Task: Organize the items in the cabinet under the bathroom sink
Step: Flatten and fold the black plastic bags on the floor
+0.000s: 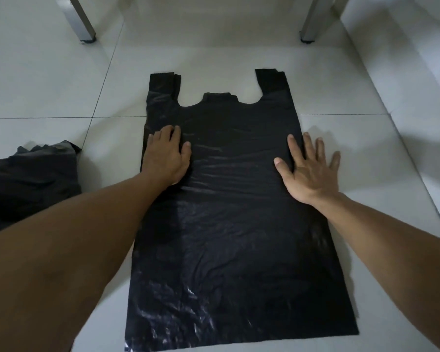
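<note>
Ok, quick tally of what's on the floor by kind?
Flat black bag under the left hand and right hand: 1
Crumpled black bags, pile at left: count unclear, 1 pile
Metal legs: 2
Total: 4

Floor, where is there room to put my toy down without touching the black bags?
Bare tile lies between the flat black bag and the two metal legs, and to the right of the right hand up to the wall. On the left, between the bag and the crumpled dark bags, the left hand and arm crowd it.
</note>
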A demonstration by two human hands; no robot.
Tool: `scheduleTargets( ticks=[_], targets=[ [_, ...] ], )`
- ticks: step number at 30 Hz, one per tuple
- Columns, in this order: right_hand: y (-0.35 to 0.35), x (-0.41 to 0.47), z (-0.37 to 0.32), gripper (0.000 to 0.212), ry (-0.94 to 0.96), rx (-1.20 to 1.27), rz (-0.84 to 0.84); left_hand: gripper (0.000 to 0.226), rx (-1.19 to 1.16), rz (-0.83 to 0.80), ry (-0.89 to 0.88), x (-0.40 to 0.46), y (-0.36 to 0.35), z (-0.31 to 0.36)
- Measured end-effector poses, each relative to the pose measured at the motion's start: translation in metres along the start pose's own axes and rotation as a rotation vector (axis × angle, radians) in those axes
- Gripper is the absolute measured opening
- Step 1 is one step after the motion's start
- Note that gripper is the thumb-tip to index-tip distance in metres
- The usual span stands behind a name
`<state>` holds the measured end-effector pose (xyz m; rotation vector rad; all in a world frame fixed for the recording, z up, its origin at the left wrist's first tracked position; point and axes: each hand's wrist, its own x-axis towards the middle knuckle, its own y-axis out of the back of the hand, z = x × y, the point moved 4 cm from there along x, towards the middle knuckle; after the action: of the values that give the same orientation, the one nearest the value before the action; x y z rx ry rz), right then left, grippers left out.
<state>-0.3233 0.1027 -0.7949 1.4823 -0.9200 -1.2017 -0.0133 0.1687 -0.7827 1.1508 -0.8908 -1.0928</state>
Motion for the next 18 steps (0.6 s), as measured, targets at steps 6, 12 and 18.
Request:
scheduleTargets(
  ticks=[6,12,18],
  targets=[
    [0.019,-0.013,-0.020,0.072,-0.011,-0.032,-0.022,0.068,0.130,-0.069,-0.003,-0.041,0.008,0.023],
    [0.004,-0.085,-0.100,0.059,0.309,0.041,0.093,0.070,0.069,-0.084,-0.142,-0.112,-0.010,0.075],
    [-0.021,-0.083,-0.044,0.063,0.180,0.022,0.041,0.064,0.155,-0.155,-0.020,-0.129,-0.022,0.046]
  ],
)
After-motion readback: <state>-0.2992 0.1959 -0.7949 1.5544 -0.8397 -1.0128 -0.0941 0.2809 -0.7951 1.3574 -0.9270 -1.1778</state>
